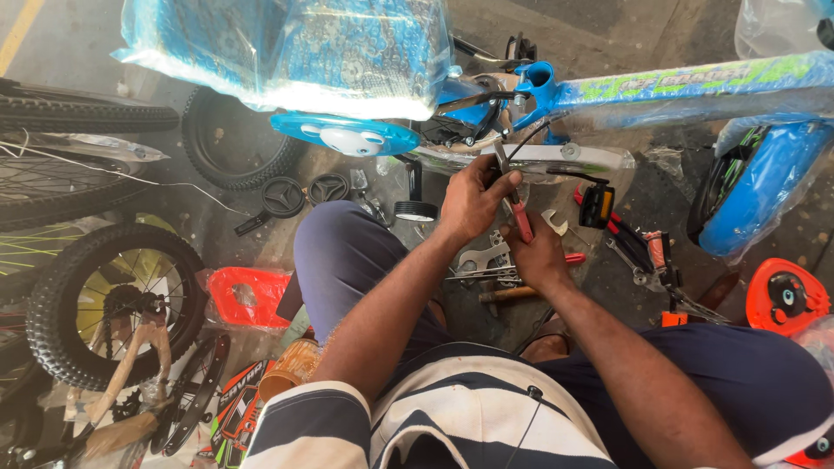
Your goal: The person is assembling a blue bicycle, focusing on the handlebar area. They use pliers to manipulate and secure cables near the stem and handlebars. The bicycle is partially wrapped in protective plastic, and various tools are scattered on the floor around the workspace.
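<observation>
1. Closest to the lens sat our striped shirt (452, 417) in navy and white, with our dark blue trousers (356, 260) spreading out to the knees on either side.
2. We had both forearms stretched forward and meeting near the middle of the scene, just below the small blue bicycle (660, 87).
3. Our left hand (473, 200) was curled tight around the upper part of the red-handled pliers (514, 204), its fingers wrapped over the metal near the head.
4. Our right hand (537, 254) was clenched on the red grip lower down, so both hands pinched the same tool between them.
5. We saw the pliers standing nearly upright, their tip reaching up toward the bicycle's frame near the crank and the white chain guard (556, 158).
6. We noticed a silver spanner (482, 256) lying on the floor just under our hands, touching neither of them.
7. Far ahead, a plastic-wrapped blue seat (295, 52) hung over the scene.
8. At the left, a small spoked wheel (113, 300) leaned beside a wooden-handled hammer (130, 365).
9. At the right, an orange plastic cover (786, 295) lay on the floor.
</observation>
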